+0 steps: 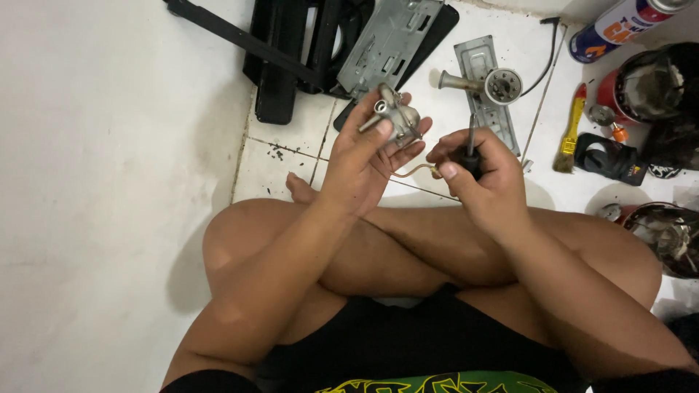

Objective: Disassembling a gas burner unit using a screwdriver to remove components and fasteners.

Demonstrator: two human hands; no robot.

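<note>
My left hand [364, 156] holds up a small grey metal valve body [397, 116] with a round port and a thin bent brass tube [411, 172] hanging from it. My right hand [484, 175] grips a screwdriver [470, 145] by its dark handle, shaft pointing up and away, just right of the valve body. Both hands hover above my crossed bare legs [408, 247], over a white tiled floor [277, 156].
A dismantled black stove casing and grey metal plate [393, 40] lie ahead. A metal bracket with a round burner part [502, 84] sits to the right, near a small brush [569, 131], a spray can [619, 25], red canisters [641, 91] and a white wall [109, 182] on the left.
</note>
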